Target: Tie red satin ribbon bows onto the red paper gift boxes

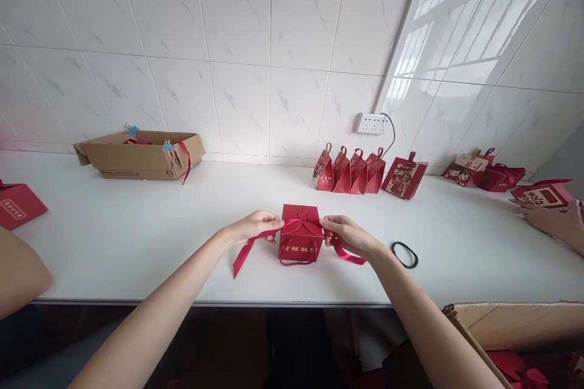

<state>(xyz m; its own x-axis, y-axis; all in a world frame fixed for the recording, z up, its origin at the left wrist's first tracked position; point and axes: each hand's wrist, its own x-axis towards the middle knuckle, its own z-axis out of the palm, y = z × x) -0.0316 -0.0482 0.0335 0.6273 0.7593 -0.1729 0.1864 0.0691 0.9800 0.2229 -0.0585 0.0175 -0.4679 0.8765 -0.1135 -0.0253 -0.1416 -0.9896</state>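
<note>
A red gift box with gold characters and a twisted cord handle stands upright on the white table in front of me. A red ribbon runs across its folded top, looped at the middle. On the box's left side, my left hand pinches one end of the ribbon, the tail hanging below. My right hand pinches the other end at the right, and its tail curls under my fingers. Both hands are close to the upper edges of the box, and the ribbon is stretched between them.
An open cardboard box with clips and red ribbon stands back left. Several red gift boxes line the wall below a power strip. A black band lies right. Another person's hand holds a box; a carton is lower right.
</note>
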